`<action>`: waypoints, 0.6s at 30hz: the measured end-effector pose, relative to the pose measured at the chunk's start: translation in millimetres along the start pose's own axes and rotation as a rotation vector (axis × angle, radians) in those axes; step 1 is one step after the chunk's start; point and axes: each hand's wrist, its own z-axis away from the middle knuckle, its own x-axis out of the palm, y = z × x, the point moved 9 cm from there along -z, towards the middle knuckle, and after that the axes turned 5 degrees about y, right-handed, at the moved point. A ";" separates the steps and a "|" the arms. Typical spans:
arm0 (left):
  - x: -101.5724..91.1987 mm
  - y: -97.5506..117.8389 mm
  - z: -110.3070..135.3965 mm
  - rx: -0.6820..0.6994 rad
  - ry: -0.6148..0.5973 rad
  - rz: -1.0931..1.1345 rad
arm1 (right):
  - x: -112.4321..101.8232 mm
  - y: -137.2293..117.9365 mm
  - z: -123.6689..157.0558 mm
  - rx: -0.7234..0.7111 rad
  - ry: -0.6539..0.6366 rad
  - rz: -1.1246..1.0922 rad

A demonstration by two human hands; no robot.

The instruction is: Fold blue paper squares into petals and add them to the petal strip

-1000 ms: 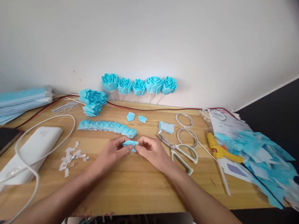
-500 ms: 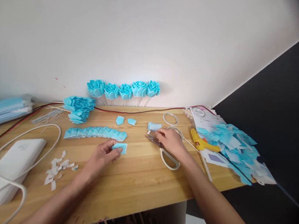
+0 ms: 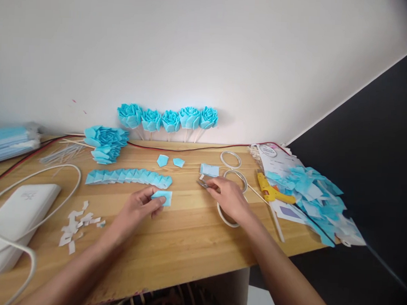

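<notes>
My left hand [image 3: 142, 205] pinches a small light-blue rectangle of fabric [image 3: 166, 198] between thumb and fingers. Past it lies a strip of overlapping folded blue petals [image 3: 127, 177], with two cut blue pieces [image 3: 162, 160] farther back. To the right, my right hand [image 3: 227, 194] is closed on a small pair of scissors [image 3: 202, 184], whose metal tips point left; the fingers hide the rest. Just beyond those tips are a little white scrap [image 3: 201, 176] and a stack of blue rectangles [image 3: 210, 170]. Tape rolls [image 3: 230, 160] lie around the right hand, one partly under it.
Blue flowers on sticks [image 3: 171, 121] lean against the wall; more flowers [image 3: 106, 140] lie at the left. A white power bank [image 3: 22, 220] with a cable and paper scraps [image 3: 71, 230] are at front left. At right are a yellow glue gun [image 3: 273, 191] and a blue fabric pile [image 3: 317, 195].
My right hand has lifted slightly away from the blue stack, drawing the scissors with it, so the stack shows more fully. My left hand still holds the blue rectangle. The view has shifted slightly.
</notes>
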 end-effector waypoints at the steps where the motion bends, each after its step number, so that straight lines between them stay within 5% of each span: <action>1: 0.5 0.3 0.1 -0.005 -0.002 0.006 | 1.7 0.8 -0.5 0.007 0.016 0.014; 7: 1.6 -0.9 1.8 -0.050 0.023 0.044 | 6.7 11.0 -2.2 0.048 0.108 0.022; 13: 4.9 -5.1 1.7 -0.064 0.002 0.054 | 3.9 18.1 3.8 0.146 0.155 -0.219; 15: 6.0 -7.9 0.9 -0.078 -0.015 0.067 | -2.4 -0.8 6.4 0.058 0.186 -0.256; 18: 7.8 -12.6 -0.2 -0.106 -0.043 0.103 | -17.5 -55.9 13.5 -0.304 0.260 -0.253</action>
